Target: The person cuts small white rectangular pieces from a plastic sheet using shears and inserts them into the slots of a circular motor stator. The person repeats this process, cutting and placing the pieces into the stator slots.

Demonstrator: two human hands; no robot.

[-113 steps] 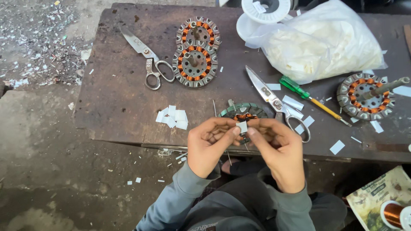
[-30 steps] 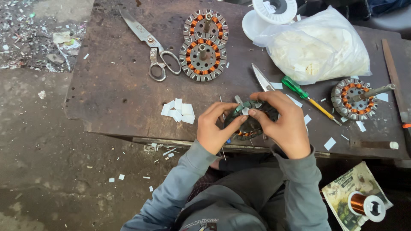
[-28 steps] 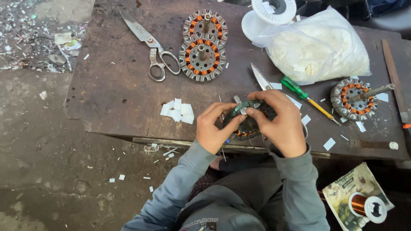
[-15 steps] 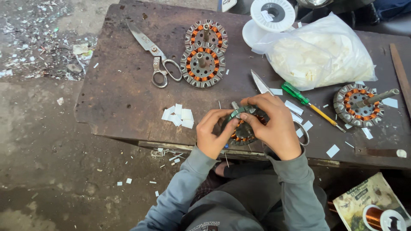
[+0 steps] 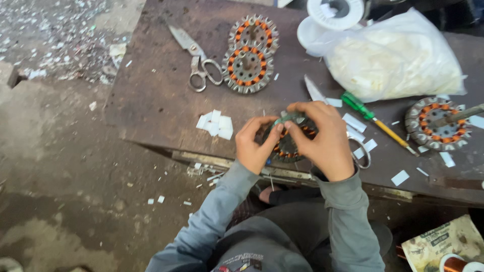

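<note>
My left hand [image 5: 254, 145] and my right hand [image 5: 322, 136] both grip a round motor stator [image 5: 287, 143] with orange copper windings, held at the near edge of the dark metal table [image 5: 151, 106]. The fingertips of both hands meet on its upper rim, pinching a greenish part there. Most of the stator is hidden behind my fingers. A small heap of white paper slips [image 5: 216, 124] lies just left of my left hand.
Two wound stators [image 5: 248, 53] and scissors [image 5: 194, 56] lie at the back left. A second pair of scissors [image 5: 316, 93], a green-handled screwdriver [image 5: 370, 118], a white plastic bag [image 5: 393, 55], a white spool [image 5: 333, 10] and another stator [image 5: 437, 123] are to the right. Paper scraps litter the floor.
Since the earliest frame both hands lowered the stator onto the table edge. Over the last second the fingers shifted slightly along its upper rim; the camera view drifted.
</note>
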